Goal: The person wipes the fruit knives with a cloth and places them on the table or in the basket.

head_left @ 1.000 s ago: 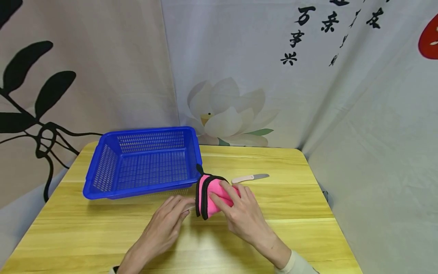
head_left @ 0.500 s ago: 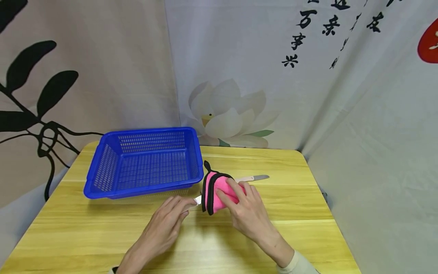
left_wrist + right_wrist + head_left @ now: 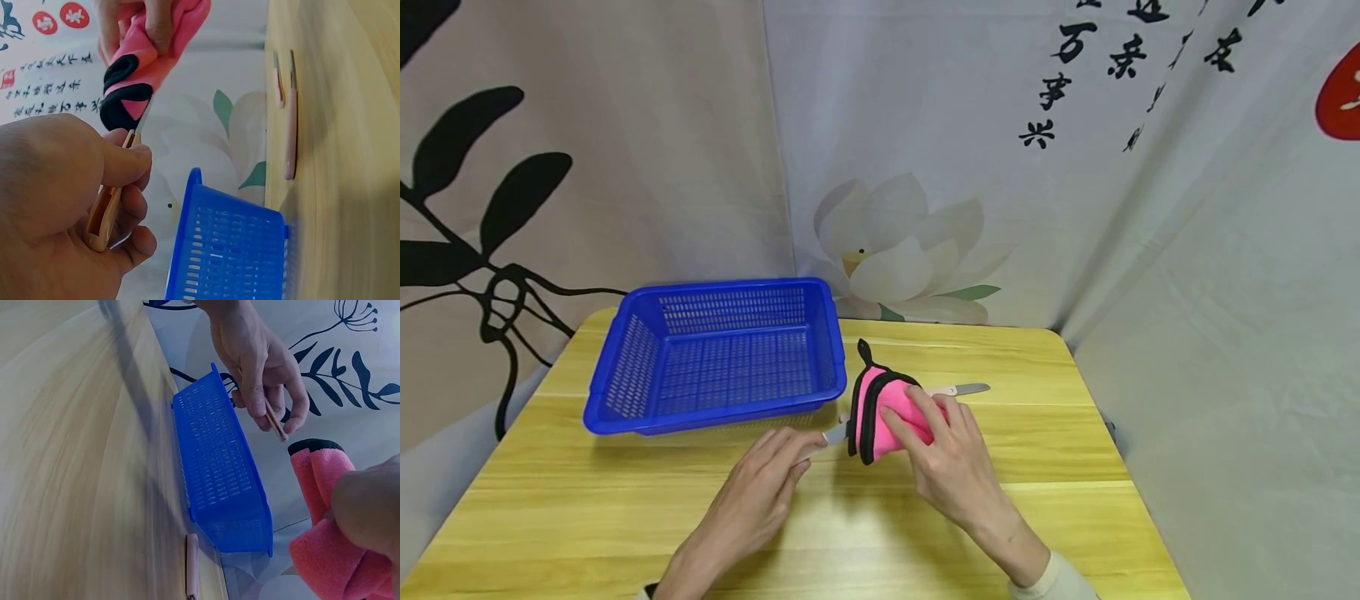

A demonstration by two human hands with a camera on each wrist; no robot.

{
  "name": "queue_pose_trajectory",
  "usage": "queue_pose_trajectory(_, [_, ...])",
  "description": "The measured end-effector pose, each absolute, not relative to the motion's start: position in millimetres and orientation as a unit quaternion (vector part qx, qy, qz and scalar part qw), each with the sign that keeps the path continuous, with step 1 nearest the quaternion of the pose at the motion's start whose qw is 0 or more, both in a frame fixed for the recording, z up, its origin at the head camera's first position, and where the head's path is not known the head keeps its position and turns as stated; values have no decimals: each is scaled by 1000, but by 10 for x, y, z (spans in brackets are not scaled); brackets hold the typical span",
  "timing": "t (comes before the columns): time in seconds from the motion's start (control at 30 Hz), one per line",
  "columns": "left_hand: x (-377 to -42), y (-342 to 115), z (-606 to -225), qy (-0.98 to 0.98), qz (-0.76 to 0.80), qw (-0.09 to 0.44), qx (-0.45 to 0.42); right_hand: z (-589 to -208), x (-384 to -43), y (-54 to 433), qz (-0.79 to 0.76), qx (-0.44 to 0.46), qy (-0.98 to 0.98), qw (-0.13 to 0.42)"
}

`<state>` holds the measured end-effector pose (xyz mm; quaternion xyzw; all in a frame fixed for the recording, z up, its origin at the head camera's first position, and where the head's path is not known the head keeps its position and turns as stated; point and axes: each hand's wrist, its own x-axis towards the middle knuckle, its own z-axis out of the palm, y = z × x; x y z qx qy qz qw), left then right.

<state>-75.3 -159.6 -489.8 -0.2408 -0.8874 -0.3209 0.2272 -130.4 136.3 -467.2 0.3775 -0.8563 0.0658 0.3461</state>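
My left hand (image 3: 748, 487) grips a folding knife (image 3: 835, 433) by its peach handle, the blade pointing right. Up close in the left wrist view, the knife handle (image 3: 100, 222) lies between thumb and curled fingers. A pink cloth (image 3: 891, 412) with black edging and a black hanging loop is bunched in my right hand (image 3: 955, 475), its edge over the far end of the blade. The blade tip is hidden by the cloth. Behind the cloth, another knife (image 3: 966, 389) with a pale handle lies on the table, partly covered in the head view.
A blue perforated basket (image 3: 715, 417) stands at the back left of the wooden table (image 3: 625, 517). Beside it, the left wrist view shows two pink-handled knives, a nearer one (image 3: 290, 131) and a farther one (image 3: 279, 87). Printed curtains (image 3: 910, 100) hang behind the table.
My right hand has moved the cloth rightward and slightly away, along the blade, so more of the blade shows. My left hand has stayed almost in place with the folding knife.
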Motion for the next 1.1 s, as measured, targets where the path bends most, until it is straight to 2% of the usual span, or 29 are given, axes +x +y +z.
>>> queue_pose_trajectory(0.3, [-763, -1596, -4903, -888, -317, 228, -245, -4664, -1229, 1261, 87, 404, -838, 356])
queue_pose_trajectory(0.73, [-760, -1549, -4892, -886, -315, 225, -253, -4722, -1101, 1123, 51, 402, -861, 308])
queue_pose_trajectory(1.1, [-770, -1533, -4902, -883, -316, 232, -259, -4733, -1154, 1142, 55, 393, -865, 307])
